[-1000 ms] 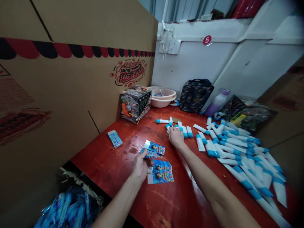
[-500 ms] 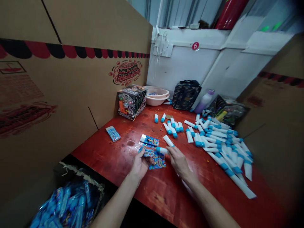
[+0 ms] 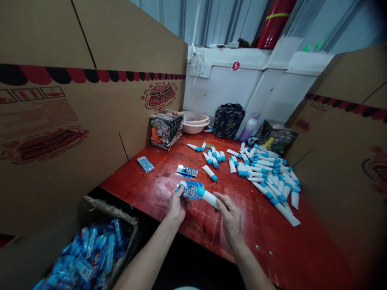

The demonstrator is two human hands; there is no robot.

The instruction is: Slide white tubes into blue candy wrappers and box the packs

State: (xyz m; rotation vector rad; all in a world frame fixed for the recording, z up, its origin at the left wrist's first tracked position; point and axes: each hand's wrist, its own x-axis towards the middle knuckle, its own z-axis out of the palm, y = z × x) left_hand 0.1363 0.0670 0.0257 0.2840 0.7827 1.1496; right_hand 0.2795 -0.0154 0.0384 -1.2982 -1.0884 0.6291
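Observation:
My left hand (image 3: pixel 177 203) is closed on a blue printed wrapper (image 3: pixel 192 189), pinching its left end with the thumb on top. In my right hand (image 3: pixel 230 213) is a white tube with a blue cap (image 3: pixel 209 196), gripped by its flat white end. The cap points left and meets the wrapper's right end; I cannot tell whether it is inside. Beyond the hands, another printed wrapper (image 3: pixel 187 172) lies on the red table (image 3: pixel 169 205), with a single loose tube (image 3: pixel 209 173) to its right. A stack of wrappers (image 3: pixel 146 164) rests farther left.
A large pile of white tubes (image 3: pixel 272 173) covers the table's right side. At the back stand a display box (image 3: pixel 166 129), pink basins (image 3: pixel 195 127), a dark bag (image 3: pixel 229 121) and a purple bottle (image 3: pixel 249 127). Cardboard walls (image 3: pixel 99 104) flank the table; a box of filled wrappers (image 3: pixel 90 249) sits lower left.
Both hands have come slightly nearer the body, and the tube now angles down to the right with its cap against the wrapper. One more tube lies at the back left. The view has shifted.

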